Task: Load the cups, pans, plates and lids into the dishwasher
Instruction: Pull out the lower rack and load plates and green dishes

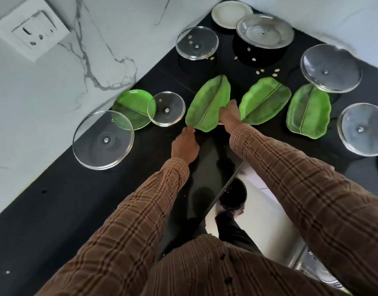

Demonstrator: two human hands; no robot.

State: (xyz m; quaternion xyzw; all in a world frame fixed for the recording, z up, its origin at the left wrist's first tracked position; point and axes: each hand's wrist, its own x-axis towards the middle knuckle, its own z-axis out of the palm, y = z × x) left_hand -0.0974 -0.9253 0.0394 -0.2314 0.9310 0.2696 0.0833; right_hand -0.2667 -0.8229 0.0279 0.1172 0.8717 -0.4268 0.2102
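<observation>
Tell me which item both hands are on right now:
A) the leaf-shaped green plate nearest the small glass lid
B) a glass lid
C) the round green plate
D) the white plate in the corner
A: the left hand and right hand both grip the leaf-shaped green plate.

Bright, even daylight; glossy black counter (55, 210) mirrors shapes (soft glare), edges bend, far corner perhaps slightly blurred.

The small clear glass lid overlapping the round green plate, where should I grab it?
Pinch the small clear glass lid by its near rim, coming from the counter's front edge; its far-left rim overlaps the round green plate, and no knob shows.
</observation>
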